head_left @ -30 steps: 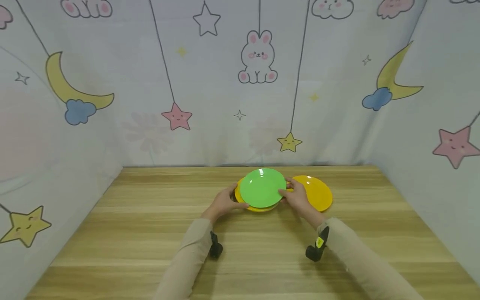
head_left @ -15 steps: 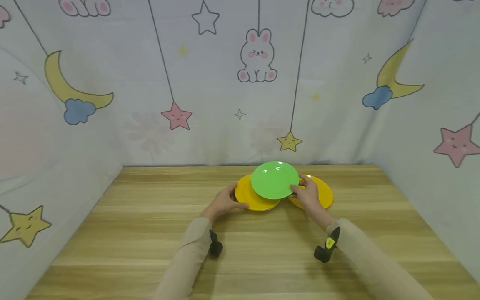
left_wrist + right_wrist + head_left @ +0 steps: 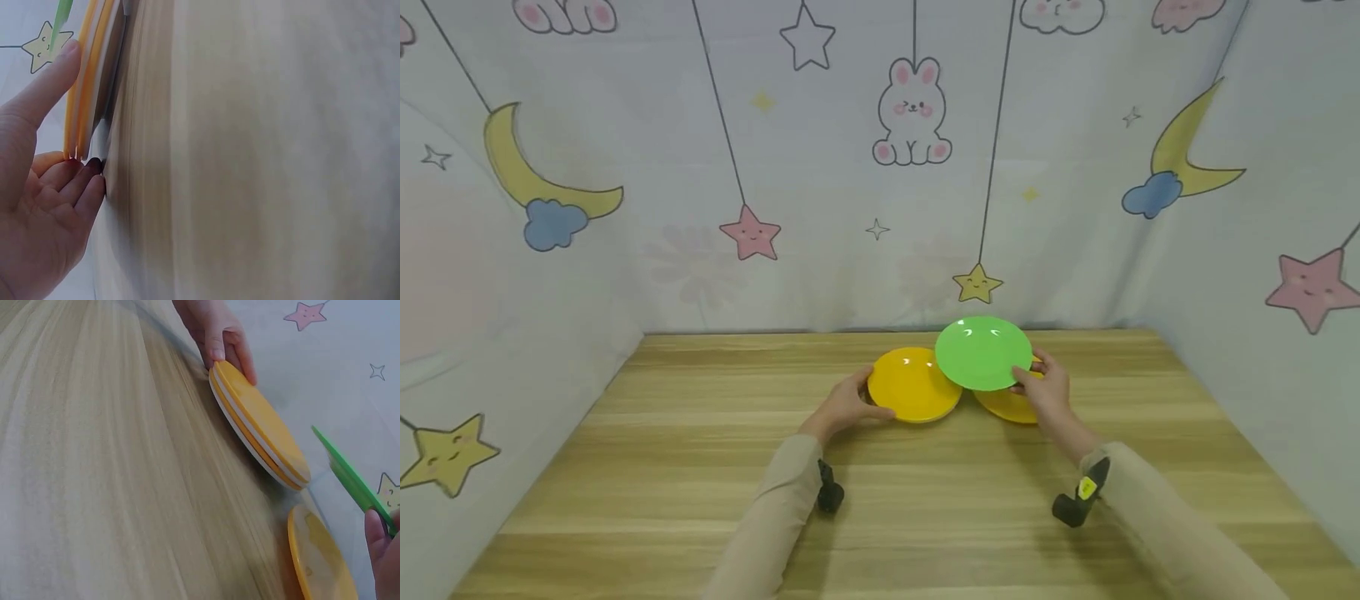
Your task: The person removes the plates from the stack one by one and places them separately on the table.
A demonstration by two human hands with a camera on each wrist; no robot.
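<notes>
My right hand point(image 3: 1048, 393) pinches a green plate point(image 3: 981, 354) by its right rim, thumb on top. It holds the plate raised and tilted, overlapping two yellow plates in the head view. My left hand point(image 3: 846, 408) grips the left edge of a stack of plates point(image 3: 913, 387) with a yellow one on top. In the right wrist view, yellow and white layers alternate along the edge of the stack point(image 3: 256, 428). A separate yellow plate point(image 3: 1011, 407) lies on the table to the right, partly hidden behind the green plate and my right hand.
The wooden table point(image 3: 925, 517) reaches back to a white curtain point(image 3: 820, 292) printed with stars, moons and a rabbit. Curtain also stands along both sides. Dark wrist cameras point(image 3: 829, 492) sit on the beige sleeves.
My right hand has lifted the green plate off the stack and carried it right, over toward the separate yellow plate. My left hand has stayed at the stack.
</notes>
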